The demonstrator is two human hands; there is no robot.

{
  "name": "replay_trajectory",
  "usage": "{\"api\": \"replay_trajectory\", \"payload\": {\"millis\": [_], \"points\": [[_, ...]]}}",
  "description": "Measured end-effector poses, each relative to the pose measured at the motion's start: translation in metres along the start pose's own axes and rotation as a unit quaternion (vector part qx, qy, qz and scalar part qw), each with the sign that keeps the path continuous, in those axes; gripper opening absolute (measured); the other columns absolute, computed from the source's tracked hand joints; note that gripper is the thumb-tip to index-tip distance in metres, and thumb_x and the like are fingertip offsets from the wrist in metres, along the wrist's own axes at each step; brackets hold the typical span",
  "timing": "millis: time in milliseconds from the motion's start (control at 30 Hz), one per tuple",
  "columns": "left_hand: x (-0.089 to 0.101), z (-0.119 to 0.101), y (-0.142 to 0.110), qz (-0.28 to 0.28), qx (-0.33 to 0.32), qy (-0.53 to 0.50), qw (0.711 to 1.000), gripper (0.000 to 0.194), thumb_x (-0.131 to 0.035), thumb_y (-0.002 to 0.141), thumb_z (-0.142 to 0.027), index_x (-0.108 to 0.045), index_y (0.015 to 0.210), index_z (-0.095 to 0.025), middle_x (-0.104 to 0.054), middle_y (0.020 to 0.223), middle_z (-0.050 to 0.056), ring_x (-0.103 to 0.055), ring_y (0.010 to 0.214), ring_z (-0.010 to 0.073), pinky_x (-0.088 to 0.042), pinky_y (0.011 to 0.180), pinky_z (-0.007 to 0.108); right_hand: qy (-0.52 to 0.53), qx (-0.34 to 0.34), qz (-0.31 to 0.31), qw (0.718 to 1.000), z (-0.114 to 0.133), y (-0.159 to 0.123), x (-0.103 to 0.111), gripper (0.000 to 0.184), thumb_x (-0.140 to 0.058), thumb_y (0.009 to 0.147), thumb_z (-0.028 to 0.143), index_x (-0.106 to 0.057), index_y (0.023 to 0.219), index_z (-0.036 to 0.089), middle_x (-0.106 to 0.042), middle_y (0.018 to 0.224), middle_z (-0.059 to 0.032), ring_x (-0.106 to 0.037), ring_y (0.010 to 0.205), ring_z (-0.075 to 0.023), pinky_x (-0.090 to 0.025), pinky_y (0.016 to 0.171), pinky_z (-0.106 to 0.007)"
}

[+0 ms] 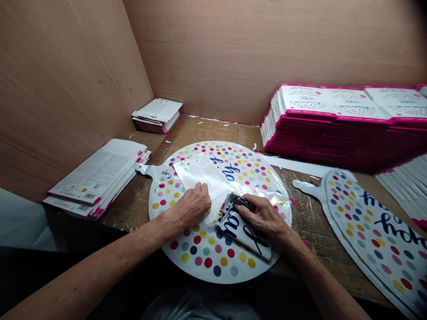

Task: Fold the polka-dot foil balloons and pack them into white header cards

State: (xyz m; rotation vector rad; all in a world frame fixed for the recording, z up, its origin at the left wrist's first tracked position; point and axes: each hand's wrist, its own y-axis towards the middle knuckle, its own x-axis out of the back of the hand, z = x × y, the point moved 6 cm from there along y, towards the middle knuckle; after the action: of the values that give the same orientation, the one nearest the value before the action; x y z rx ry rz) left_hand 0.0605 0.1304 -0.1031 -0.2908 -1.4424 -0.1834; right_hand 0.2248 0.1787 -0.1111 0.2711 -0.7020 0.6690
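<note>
A flat round foil balloon (213,258) with coloured dots and dark blue lettering lies in front of me on the wooden table. A white printed card (200,171) rests on top of it. My left hand (191,205) presses down on the card's near edge with its fingers curled. My right hand (263,218) pinches a folded balloon (242,229), white with blue lettering, that lies beside the card on the round one.
Stacks of white printed cards lie at the left (100,175) and in the far corner (157,115). A big pile of pink-edged packages (340,124) fills the right rear. A second dotted balloon (376,235) lies at the right. Wooden walls close off the left and back.
</note>
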Motion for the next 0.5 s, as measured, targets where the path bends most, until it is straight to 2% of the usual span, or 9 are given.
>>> {"api": "replay_trajectory", "payload": {"millis": [67,167,267,333,433,500], "points": [[-0.002,-0.003,0.001,0.014,0.001,0.019,1.000,0.023,-0.043,0.084,-0.002,-0.065,0.084,-0.008,-0.060,0.091,0.019,-0.059,0.085,0.0289,-0.050,0.058,0.035,0.017,0.018,-0.021,0.999,0.006,0.002,0.003,0.023,-0.051,0.089,0.038,-0.056,0.075,0.020,-0.058,0.069,0.0000,-0.050,0.065,-0.0149,-0.039,0.061,-0.026],[-0.003,-0.002,0.003,0.018,0.019,0.029,0.999,0.028,-0.042,0.078,0.008,-0.065,0.079,-0.009,-0.062,0.085,0.017,-0.061,0.082,0.0277,-0.049,0.059,0.032,0.026,0.052,-0.053,0.997,0.015,0.008,0.004,0.019,-0.051,0.089,0.036,-0.059,0.081,0.020,-0.062,0.076,-0.0015,-0.055,0.071,-0.0163,-0.042,0.067,-0.027],[-0.002,0.003,0.004,0.013,0.025,0.023,0.999,0.027,-0.044,0.078,0.008,-0.064,0.079,-0.009,-0.062,0.080,0.015,-0.063,0.075,0.0256,-0.049,0.060,0.032,0.019,0.068,-0.077,0.994,0.019,0.017,0.000,0.017,-0.051,0.089,0.035,-0.061,0.088,0.020,-0.063,0.081,-0.0030,-0.057,0.075,-0.0176,-0.044,0.071,-0.029],[0.001,0.008,0.002,0.006,0.027,0.015,1.000,0.026,-0.044,0.080,0.007,-0.064,0.080,-0.010,-0.062,0.080,0.013,-0.063,0.070,0.0231,-0.050,0.060,0.031,0.012,0.072,-0.107,0.992,0.020,0.023,-0.003,0.020,-0.053,0.089,0.035,-0.061,0.101,0.020,-0.064,0.096,-0.0061,-0.059,0.089,-0.0200,-0.046,0.079,-0.030],[0.006,0.016,-0.006,-0.014,0.035,0.005,0.999,0.026,-0.040,0.085,0.003,-0.062,0.083,-0.011,-0.062,0.084,0.012,-0.063,0.069,0.0222,-0.050,0.060,0.031,-0.022,0.047,-0.141,0.989,0.019,0.032,-0.010,0.041,-0.055,0.088,0.033,-0.051,0.126,0.018,-0.057,0.125,-0.0128,-0.053,0.114,-0.0243,-0.044,0.092,-0.035],[0.011,0.021,-0.013,-0.032,0.035,0.000,0.999,0.025,-0.038,0.086,0.001,-0.061,0.085,-0.011,-0.062,0.087,0.013,-0.063,0.073,0.0231,-0.050,0.060,0.032,-0.058,0.008,-0.123,0.991,0.017,0.037,-0.017,0.048,-0.057,0.087,0.033,-0.047,0.131,0.017,-0.054,0.128,-0.0141,-0.052,0.115,-0.0254,-0.043,0.092,-0.036]]}}
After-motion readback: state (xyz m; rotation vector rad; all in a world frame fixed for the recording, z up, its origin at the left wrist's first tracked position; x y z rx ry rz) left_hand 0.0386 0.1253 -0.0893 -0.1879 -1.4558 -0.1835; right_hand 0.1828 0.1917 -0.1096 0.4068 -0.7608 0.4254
